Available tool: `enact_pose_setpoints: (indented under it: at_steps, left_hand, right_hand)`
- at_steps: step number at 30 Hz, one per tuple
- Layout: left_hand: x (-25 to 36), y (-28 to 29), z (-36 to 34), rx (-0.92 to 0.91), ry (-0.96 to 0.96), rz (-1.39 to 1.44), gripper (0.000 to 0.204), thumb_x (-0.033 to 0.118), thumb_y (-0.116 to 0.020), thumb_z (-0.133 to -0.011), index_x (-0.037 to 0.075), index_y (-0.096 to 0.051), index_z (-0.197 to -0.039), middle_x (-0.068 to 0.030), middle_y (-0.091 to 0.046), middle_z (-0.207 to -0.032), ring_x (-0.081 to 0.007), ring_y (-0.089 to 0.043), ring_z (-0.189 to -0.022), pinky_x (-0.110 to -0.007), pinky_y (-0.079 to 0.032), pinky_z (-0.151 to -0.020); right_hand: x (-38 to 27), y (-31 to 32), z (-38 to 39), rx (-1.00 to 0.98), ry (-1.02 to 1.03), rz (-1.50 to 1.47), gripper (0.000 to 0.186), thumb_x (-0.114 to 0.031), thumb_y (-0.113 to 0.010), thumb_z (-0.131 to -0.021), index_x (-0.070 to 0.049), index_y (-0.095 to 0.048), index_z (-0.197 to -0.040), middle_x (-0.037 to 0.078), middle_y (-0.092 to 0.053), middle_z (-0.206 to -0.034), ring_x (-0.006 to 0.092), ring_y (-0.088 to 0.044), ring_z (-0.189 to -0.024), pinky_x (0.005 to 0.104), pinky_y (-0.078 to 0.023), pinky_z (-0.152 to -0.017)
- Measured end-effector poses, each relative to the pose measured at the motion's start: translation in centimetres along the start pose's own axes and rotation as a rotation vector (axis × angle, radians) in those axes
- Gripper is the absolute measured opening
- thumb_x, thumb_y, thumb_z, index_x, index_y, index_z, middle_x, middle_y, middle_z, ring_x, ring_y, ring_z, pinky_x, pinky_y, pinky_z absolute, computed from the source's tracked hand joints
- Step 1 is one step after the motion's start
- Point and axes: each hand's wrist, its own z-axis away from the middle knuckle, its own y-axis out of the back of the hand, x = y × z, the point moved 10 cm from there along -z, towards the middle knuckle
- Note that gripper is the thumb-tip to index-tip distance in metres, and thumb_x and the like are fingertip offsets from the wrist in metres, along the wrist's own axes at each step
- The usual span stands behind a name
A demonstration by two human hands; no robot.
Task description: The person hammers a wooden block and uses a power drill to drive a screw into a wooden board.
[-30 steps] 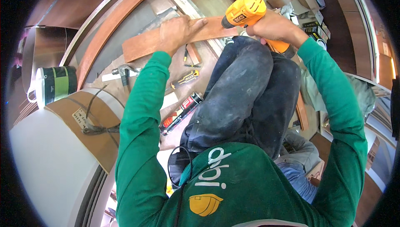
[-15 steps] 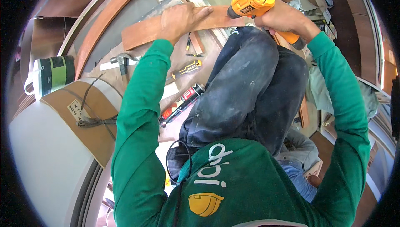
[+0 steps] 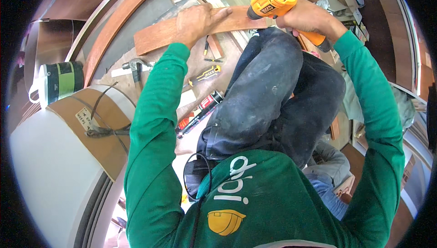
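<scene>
Gripped in the left hand (image 3: pixel 195 24), thumb stretched rightward along the wood: a reddish-brown plank (image 3: pixel 239 19), running from left of that hand across toward the right hand (image 3: pixel 312 18). Judging by looks, stiff, fairly light and not slippery, perhaps prone to splitting near an end; best held by both long edges, well away from the drill (image 3: pixel 274 0). Closed round the drill's handle, the right hand; probably weighty toward the motor end, so best taken there by the grip. At the nose, over the plank's right part, contact impossible to tell. Nearer the body from the left hand, a hammer (image 3: pixel 136 71) off to the left, a yellow-handled tool (image 3: pixel 205 75) and, closer in, a tube (image 3: pixel 199 113).
</scene>
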Motion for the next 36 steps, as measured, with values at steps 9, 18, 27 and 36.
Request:
enact_pose_setpoints:
  at_steps: [9,18,27,36]
  left_hand:
    - [1.6,-1.4,0.2,0.023,-0.328,-0.311,0.083,0.078,-0.050,-0.097,0.001,-0.078,-0.103,-0.0223,-0.077,-0.088,-0.0394,-0.077,-0.087,-0.053,-0.059,-0.079]
    - [0.4,-0.4,0.1,-0.005,-0.072,-0.368,0.080,0.074,-0.060,-0.094,-0.001,-0.065,-0.121,-0.0215,-0.069,-0.118,-0.0358,-0.070,-0.108,-0.053,-0.055,-0.088]
    - [11.5,-1.4,6.3,0.344,-0.214,-0.171,0.072,0.051,-0.064,-0.100,0.005,-0.052,-0.154,-0.0203,-0.048,-0.158,-0.0446,-0.037,-0.152,-0.063,-0.026,-0.124]
    - [10.9,-0.5,9.0,0.219,-0.045,0.661,0.055,0.023,-0.068,-0.103,0.004,-0.054,-0.153,-0.0183,-0.056,-0.155,-0.0329,-0.045,-0.150,-0.050,-0.035,-0.125]
  right_hand:
    - [-0.6,0.8,0.5,0.015,0.055,-0.054,0.027,-0.015,-0.072,-0.086,0.000,-0.070,-0.107,0.003,-0.064,-0.075,0.0116,-0.061,-0.060,0.0304,-0.052,-0.057]
    - [-3.0,13.4,12.6,0.346,0.264,-0.248,0.028,-0.017,-0.075,-0.088,0.000,-0.071,-0.111,0.005,-0.067,-0.079,0.0135,-0.065,-0.067,0.0306,-0.054,-0.061]
    - [8.8,2.6,22.5,0.688,0.142,-0.881,0.029,-0.016,-0.080,-0.087,-0.001,-0.073,-0.110,0.005,-0.072,-0.091,0.0152,-0.067,-0.069,0.0302,-0.054,-0.065]
    - [12.9,-3.5,24.0,0.700,0.146,-1.144,0.028,-0.009,-0.079,-0.088,-0.001,-0.071,-0.114,0.006,-0.072,-0.098,0.0157,-0.068,-0.071,0.0308,-0.056,-0.065]
